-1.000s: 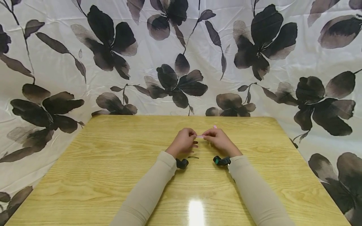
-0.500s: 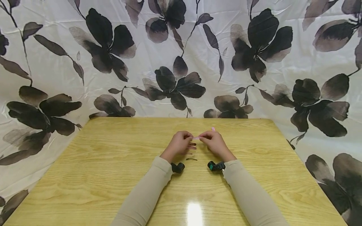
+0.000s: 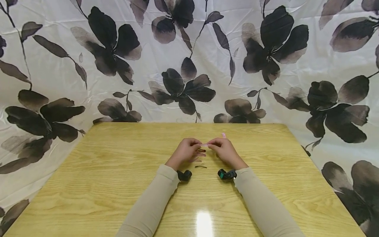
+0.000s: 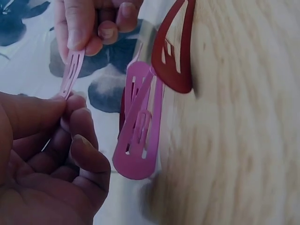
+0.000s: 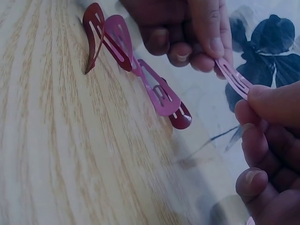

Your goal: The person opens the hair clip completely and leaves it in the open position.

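Observation:
A light pink snap hair clip (image 4: pixel 72 72) is stretched between both hands, each end pinched by thumb and fingers. My left hand (image 3: pixel 185 150) pinches one end and my right hand (image 3: pixel 227 150) the other, above the far middle of the table. Beside and below the left hand lie several other snap clips. Among them the left wrist view shows a red clip (image 4: pixel 183 77) and a pink clip (image 4: pixel 136 164); the right wrist view also catches a dark red clip (image 5: pixel 181 120) partly under a pink one. The fingertips cover both ends of the held clip.
Another pink clip (image 3: pixel 223 135) lies just beyond the right hand. Closest to me in the row is a thin dark clip (image 3: pixel 200 166). The wooden table (image 3: pixel 118 191) ends at a floral cloth (image 3: pixel 133 75) hanging behind it. Each wrist wears a black camera.
Both hands sit slightly further left and lower in the head view, which has itself shifted a little. More of the clips beside the left hand show. The pinch on the pink hair clip stays.

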`<act>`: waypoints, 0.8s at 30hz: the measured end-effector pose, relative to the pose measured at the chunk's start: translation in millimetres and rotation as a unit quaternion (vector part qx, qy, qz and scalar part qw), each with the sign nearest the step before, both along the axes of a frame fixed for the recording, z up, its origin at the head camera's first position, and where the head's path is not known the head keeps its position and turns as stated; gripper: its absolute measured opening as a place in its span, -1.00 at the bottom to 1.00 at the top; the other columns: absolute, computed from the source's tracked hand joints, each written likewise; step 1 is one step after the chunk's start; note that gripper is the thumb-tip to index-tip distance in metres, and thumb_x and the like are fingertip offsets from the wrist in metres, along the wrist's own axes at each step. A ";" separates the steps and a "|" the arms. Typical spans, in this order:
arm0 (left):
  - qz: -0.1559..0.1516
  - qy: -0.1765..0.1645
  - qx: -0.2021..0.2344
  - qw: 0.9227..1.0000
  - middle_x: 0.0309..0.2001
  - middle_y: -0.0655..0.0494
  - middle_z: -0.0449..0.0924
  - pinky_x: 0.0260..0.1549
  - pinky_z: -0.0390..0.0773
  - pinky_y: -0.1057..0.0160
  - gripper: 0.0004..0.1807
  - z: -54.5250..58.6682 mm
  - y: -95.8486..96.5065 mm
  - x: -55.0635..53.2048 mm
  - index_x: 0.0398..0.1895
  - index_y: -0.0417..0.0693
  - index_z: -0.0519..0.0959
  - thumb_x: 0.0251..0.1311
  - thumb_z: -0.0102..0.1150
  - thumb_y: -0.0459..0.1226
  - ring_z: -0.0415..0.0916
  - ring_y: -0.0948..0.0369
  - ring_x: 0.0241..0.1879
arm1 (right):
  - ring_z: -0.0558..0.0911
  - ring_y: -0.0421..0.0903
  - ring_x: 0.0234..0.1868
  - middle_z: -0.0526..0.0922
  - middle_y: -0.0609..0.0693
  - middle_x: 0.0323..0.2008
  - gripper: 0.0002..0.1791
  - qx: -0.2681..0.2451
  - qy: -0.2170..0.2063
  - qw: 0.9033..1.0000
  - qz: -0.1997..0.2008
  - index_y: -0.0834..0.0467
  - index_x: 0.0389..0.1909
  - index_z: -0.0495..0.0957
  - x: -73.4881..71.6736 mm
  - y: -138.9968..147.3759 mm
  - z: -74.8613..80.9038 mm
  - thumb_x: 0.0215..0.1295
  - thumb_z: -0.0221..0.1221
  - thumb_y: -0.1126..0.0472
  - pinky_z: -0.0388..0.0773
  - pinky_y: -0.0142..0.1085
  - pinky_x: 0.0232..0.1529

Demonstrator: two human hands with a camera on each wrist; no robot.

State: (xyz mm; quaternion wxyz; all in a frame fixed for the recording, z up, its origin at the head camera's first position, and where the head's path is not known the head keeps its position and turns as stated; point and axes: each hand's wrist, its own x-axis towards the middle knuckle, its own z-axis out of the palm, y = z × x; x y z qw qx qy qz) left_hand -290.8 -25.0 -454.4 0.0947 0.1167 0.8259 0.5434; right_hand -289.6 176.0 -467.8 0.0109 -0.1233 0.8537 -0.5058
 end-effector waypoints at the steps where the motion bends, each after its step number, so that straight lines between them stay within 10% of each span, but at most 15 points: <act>1: -0.001 -0.001 0.003 1.000 -0.12 -0.09 0.66 -0.17 0.62 0.19 -0.73 -0.9 -0.4 -0.3 -0.05 -0.21 0.62 0.43 -0.01 -0.24 0.68 0.10 -0.19 | 0.50 -0.06 -0.31 0.70 -0.01 -0.18 -0.81 0.001 0.001 1.000 0.002 0.02 -0.14 0.68 0.2 0.0 0.1 0.40 0.14 0.09 0.45 -0.23 -0.27; 12: -0.041 -0.045 0.035 0.998 -0.25 -0.04 0.64 -0.63 0.38 0.34 -0.72 -7.0 -7.7 -6.1 -0.02 -0.20 0.60 0.45 -0.05 -0.25 0.42 0.26 -0.61 | 0.43 -0.06 -0.44 0.67 0.11 -0.26 -0.81 -0.002 -0.001 1.000 0.018 0.07 -0.14 0.67 0.3 0.3 -1.2 0.41 0.12 0.11 0.41 -0.26 -0.38; 24: -0.080 -0.085 0.076 0.990 -0.29 -0.07 0.63 -0.39 0.58 0.28 -0.72 -7.0 -16.4 -8.2 -0.01 -0.24 0.58 0.46 -0.08 -0.28 0.68 0.14 -0.27 | 0.40 -0.06 -0.41 0.66 0.17 -0.23 -0.81 -0.015 -0.012 0.999 0.036 0.10 -0.14 0.66 3.1 1.2 2.3 0.42 0.12 0.13 0.38 -0.26 -0.36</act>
